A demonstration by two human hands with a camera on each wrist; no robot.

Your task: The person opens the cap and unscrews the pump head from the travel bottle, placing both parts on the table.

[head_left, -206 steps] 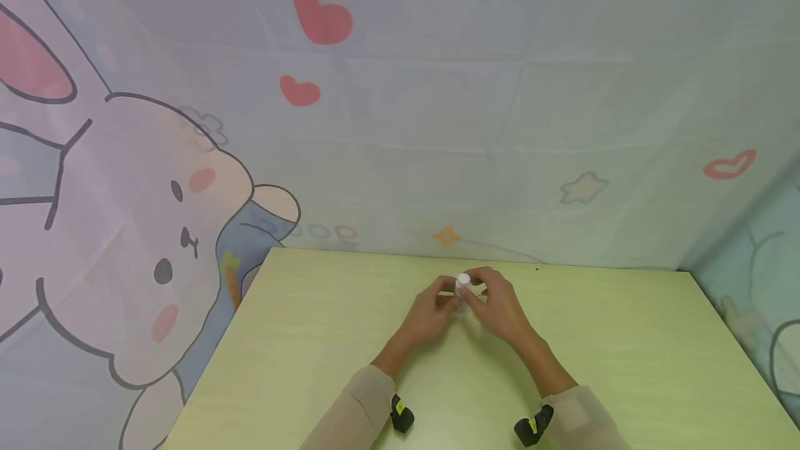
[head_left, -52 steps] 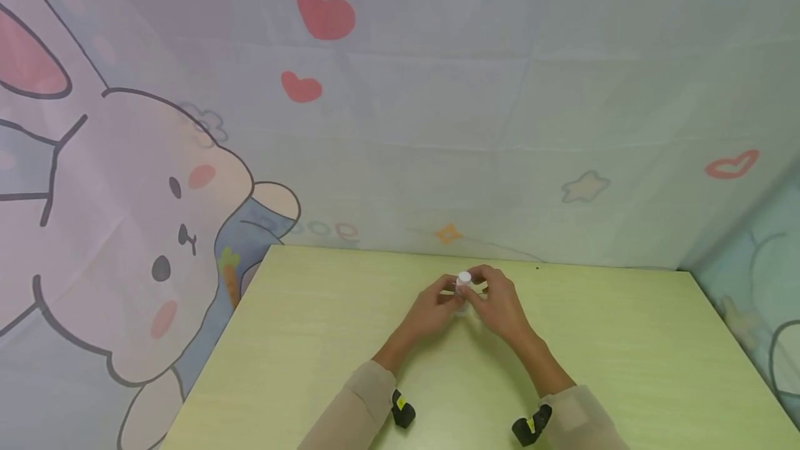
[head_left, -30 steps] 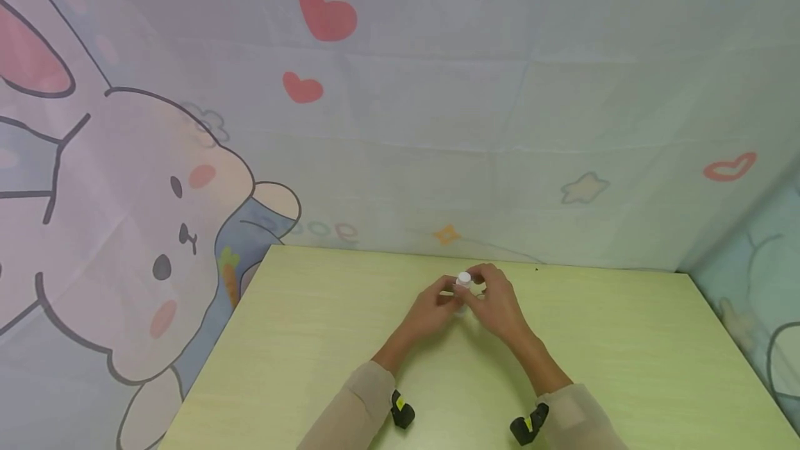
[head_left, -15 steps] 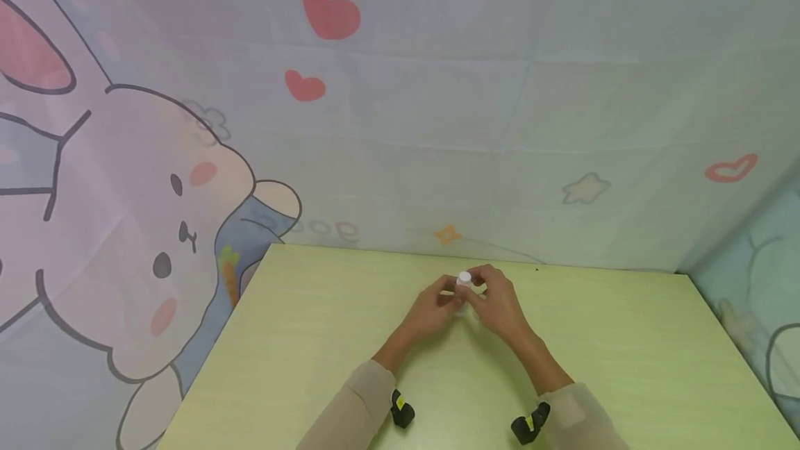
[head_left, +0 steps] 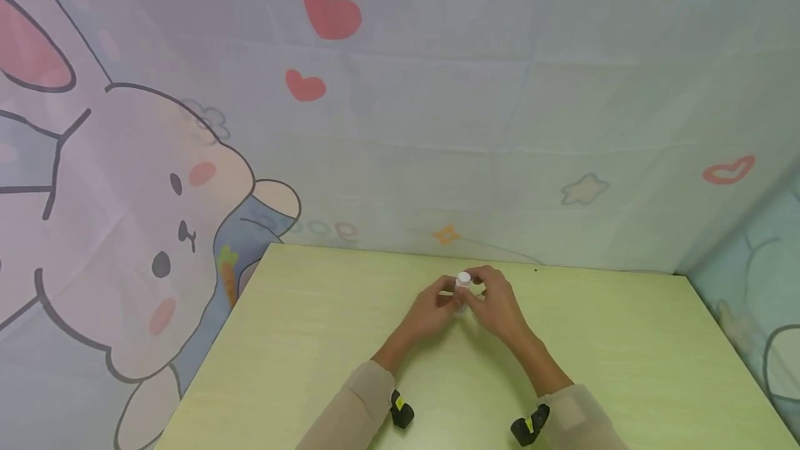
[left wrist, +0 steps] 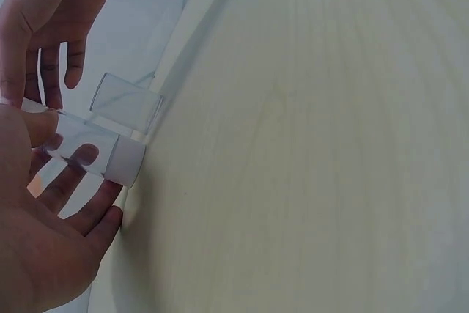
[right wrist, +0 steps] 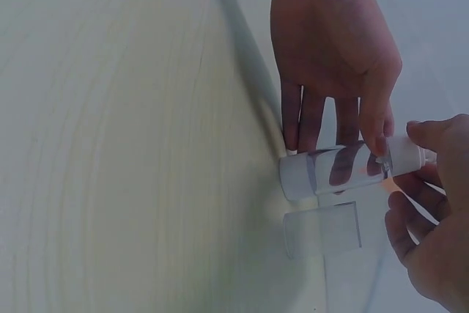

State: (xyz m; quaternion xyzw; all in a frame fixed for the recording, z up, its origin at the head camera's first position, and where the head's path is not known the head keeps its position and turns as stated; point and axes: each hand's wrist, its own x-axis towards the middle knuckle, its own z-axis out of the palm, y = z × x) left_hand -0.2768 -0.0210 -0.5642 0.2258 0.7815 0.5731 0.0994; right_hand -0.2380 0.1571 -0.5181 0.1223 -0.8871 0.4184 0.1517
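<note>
1. Bottle (head_left: 462,284) (transparent body, white base (right wrist: 296,177), white top (right wrist: 404,155)) was upright between both hands, toward the back of the table (head_left: 300,353). Whether its base touched the surface could not be told.
2. Edges: the back edge (head_left: 375,255) ran just beyond the fingers, with the printed backdrop (head_left: 425,123) rising behind it. The left edge (head_left: 222,339) and right edge (head_left: 736,360) lay well apart from the hands, so wide tabletop extended to either side.
3. Tightest spot: a transparent cup (right wrist: 324,229) stood just beside the bottle, on the right hand's side.
4. Left hand (head_left: 431,310) grasped the bottle's body, fingers spread behind it and reaching down toward the base.
5. Right hand (head_left: 496,307) pinched the bottle at its white top; its other fingers hung free of it.
6. Forearms converged from the near side in an inverted V, beige sleeves (head_left: 359,398) ending short of the hands.
</note>
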